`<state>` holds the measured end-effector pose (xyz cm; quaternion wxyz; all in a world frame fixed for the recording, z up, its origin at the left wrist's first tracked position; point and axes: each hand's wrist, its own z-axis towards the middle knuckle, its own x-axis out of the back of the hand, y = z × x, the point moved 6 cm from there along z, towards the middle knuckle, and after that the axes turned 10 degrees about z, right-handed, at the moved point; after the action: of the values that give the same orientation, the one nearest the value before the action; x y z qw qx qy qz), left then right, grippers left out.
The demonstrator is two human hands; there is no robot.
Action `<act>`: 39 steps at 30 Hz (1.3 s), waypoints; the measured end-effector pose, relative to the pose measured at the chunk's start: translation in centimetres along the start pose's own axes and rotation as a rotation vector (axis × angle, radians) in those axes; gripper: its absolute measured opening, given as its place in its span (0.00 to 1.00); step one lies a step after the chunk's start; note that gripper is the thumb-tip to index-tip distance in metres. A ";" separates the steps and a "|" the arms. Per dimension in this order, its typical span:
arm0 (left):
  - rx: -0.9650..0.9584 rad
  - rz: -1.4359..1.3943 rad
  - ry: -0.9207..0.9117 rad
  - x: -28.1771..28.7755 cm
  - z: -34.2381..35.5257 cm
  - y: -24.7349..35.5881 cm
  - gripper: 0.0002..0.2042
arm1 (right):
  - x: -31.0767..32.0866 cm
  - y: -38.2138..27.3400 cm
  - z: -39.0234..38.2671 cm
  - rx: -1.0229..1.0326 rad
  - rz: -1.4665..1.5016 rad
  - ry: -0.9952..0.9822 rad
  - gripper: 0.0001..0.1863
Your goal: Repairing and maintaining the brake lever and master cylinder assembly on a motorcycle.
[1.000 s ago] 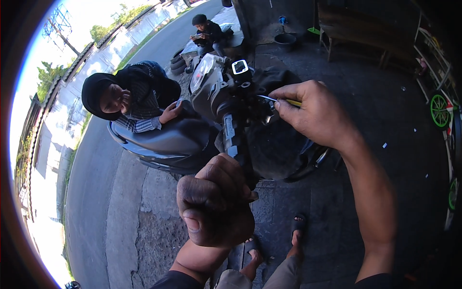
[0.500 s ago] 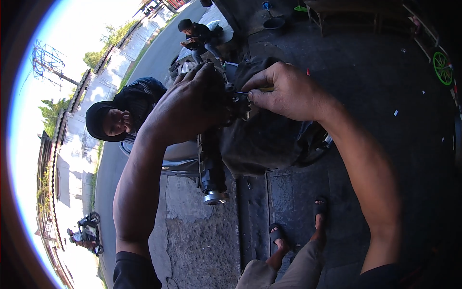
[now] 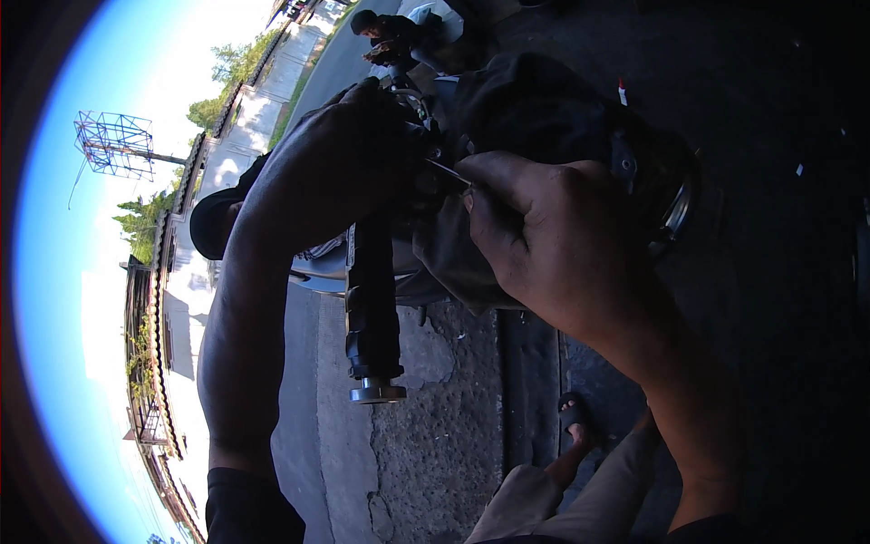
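My left hand rests on the top of a motorcycle's handlebar, near the switch housing, with its fingers curled over it. The black handlebar grip with a silver end cap points down toward me. My right hand pinches a thin metal tool, its tip pointing at the handlebar housing under my left hand. The dark motorcycle body lies behind both hands.
A person in a dark cap crouches behind the motorcycle at the left. Another person sits farther up the road. Rough cracked pavement lies below. My sandalled foot stands at the bottom.
My left hand left the grip's end and moved up onto the handlebar top. My right hand came in close with the tool. The view tilted down and nearer.
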<state>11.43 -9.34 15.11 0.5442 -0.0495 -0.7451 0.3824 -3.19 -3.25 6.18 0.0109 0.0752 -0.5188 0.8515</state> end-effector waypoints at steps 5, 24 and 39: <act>-0.006 -0.216 -0.023 0.2 0.4 0.1 0.10 | -1.2 2.5 -0.3 0.069 0.102 0.164 0.13; 0.146 -0.195 -0.157 -0.1 1.3 -0.1 0.14 | -2.1 4.5 3.2 0.049 -0.132 0.005 0.15; 0.404 -0.351 -0.256 0.0 1.1 -0.8 0.15 | -1.4 6.6 7.4 0.279 -0.206 -0.157 0.24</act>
<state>10.74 -10.45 15.47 0.5023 0.2380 -0.7136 0.4264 -1.62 -12.80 3.50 0.0470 0.1948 -0.3844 0.9011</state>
